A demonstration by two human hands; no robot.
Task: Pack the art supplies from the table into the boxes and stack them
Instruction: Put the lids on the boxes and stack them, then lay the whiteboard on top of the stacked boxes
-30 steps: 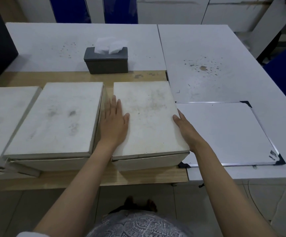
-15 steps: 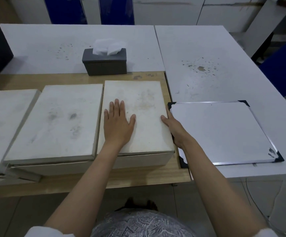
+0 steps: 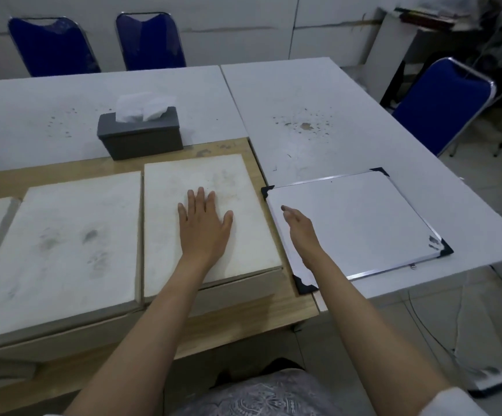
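Left hand (image 3: pixel 204 226), fingers flat, presses the right box (image 3: pixel 207 211) to steady it beside the middle box (image 3: pixel 63 235); right hand (image 3: pixel 299 232), relaxed and empty, hovers over the whiteboard (image 3: pixel 364 217) just right of the right box.

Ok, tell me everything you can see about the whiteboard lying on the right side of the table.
The whiteboard is a flat rectangular panel with a blank white face, a thin silvery metal-looking frame and black corner caps. It lies flat on the white table, turned slightly askew, its near left corner jutting past the table edge beside the rightmost box. Dark smudges mark the face near its right corner. The right hand is over its left part with straight fingers; whether it touches cannot be told.
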